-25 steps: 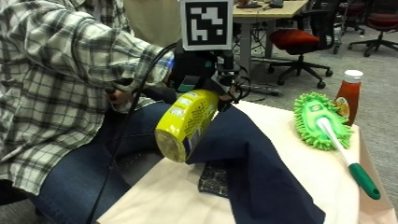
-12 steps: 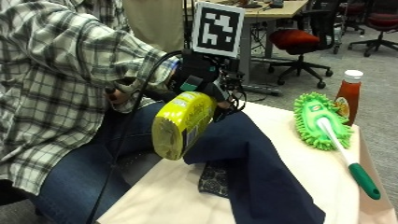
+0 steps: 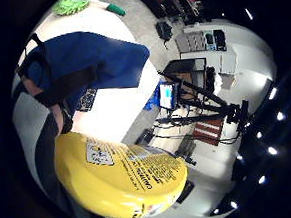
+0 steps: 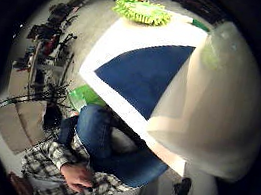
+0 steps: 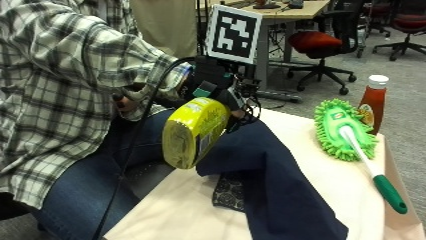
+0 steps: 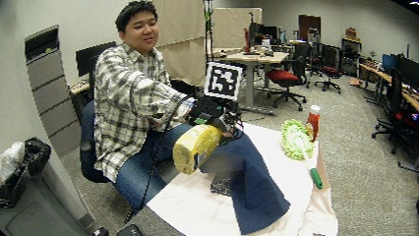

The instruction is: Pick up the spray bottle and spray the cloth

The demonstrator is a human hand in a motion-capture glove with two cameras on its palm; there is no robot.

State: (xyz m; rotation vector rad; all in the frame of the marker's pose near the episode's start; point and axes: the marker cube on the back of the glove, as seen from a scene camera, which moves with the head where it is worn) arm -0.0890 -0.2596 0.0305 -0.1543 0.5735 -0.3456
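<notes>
We are in an office — desks (image 6: pixel 252 58) and rolling chairs (image 6: pixel 286 78) fill the carpeted room. A filing cabinet (image 6: pixel 44 83) stands by the wall — monitors (image 6: pixel 394 64) opposite.

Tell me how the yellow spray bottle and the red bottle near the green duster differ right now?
The yellow spray bottle is held off the table in the gloved right hand, tilted bottom-out; the red bottle stands upright, untouched. The yellow one looks broad, the red one slim with a white cap. Both are plastic-looking containers.

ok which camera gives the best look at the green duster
The outside view: the green duster lies whole on the table, head and handle. The wide outside view shows it smaller; both palm views catch it small at their edge.
</notes>
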